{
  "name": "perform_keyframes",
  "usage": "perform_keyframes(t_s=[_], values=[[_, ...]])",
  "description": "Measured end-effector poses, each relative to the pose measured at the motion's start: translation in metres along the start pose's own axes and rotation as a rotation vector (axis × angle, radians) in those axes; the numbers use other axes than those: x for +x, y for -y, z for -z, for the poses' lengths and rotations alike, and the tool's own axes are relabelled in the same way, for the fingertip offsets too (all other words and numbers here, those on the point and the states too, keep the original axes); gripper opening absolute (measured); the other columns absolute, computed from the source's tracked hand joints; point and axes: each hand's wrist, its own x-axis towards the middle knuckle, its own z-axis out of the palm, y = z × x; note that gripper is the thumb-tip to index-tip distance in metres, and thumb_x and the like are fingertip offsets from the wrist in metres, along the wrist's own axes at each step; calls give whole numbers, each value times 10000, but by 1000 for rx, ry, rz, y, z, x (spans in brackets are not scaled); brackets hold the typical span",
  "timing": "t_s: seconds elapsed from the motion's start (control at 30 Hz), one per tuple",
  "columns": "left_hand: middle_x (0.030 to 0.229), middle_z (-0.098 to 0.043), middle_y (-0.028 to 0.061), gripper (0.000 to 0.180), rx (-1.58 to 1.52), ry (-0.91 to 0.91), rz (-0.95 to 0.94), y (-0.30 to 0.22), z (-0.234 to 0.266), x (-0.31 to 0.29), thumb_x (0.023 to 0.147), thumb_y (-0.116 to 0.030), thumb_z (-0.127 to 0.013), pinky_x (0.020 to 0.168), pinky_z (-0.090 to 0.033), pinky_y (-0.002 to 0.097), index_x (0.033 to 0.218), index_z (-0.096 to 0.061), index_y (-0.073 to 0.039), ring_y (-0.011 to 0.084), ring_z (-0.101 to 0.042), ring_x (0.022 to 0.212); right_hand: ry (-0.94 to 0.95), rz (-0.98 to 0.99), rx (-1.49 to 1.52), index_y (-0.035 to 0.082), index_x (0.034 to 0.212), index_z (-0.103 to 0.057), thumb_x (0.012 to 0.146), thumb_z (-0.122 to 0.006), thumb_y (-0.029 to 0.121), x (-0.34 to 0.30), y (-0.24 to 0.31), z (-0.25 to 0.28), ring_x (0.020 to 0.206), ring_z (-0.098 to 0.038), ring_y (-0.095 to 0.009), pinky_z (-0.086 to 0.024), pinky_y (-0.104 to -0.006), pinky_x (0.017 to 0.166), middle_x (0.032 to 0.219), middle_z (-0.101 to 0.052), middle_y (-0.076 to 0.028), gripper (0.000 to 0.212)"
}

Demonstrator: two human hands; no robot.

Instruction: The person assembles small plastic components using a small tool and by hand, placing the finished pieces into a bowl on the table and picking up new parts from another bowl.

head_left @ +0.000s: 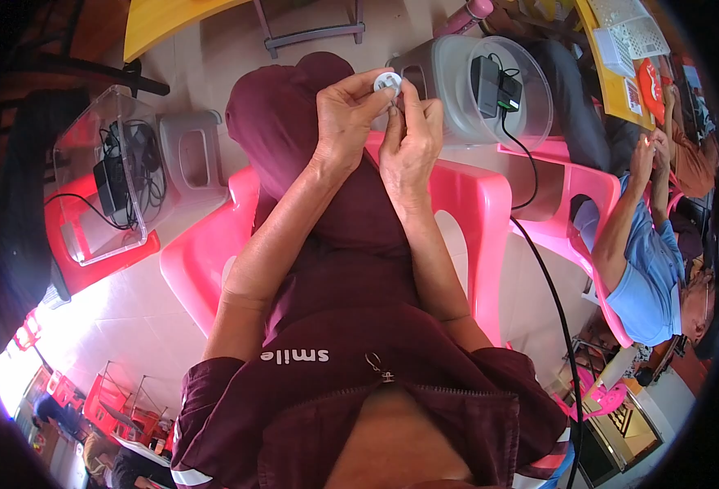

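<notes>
A small round white piece with a greyish middle [387, 82] is held up above my knees. My left hand [345, 122] grips it between the thumb and the fingers. Close against it on the right is my right hand [412, 151], its index finger reaching the disc's edge. The right thumb lies just below, with the other fingers curled in. Whatever is between the right thumb and finger is too small to make out. Under both hands are my legs in dark maroon trousers [294, 114].
I sit on a pink plastic chair [486, 212]. To the right, a clear round tub [539, 90] holds a black device with a cable [547, 277]. A clear box [90, 253] with cables stands left on a red stool [74, 277]. Yellow tables [152, 28] lie ahead; a person in blue [645, 285] sits right.
</notes>
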Motion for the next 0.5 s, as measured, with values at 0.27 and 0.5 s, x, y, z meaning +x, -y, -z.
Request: perform_keyframes(t_s=[0.27, 0.5], values=[[931, -670, 78, 236, 7, -37, -21, -2, -4, -2, 818, 29, -631, 750, -506, 221, 1053, -640, 53, 98, -615, 829, -30, -54, -11, -7, 1182, -557, 822, -559, -56, -3, 9, -3, 715, -507, -271, -436, -368, 627, 816, -476, -145, 364], [897, -670, 67, 185, 67, -96, -60, -2, -5, -2, 823, 14, -643, 709, -505, 213, 1005, -659, 44, 86, -609, 798, -41, -79, -32, -24, 1199, -535, 846, -536, -39, -4, 12, -11, 731, -500, -274, -432, -370, 624, 820, -457, -149, 353]])
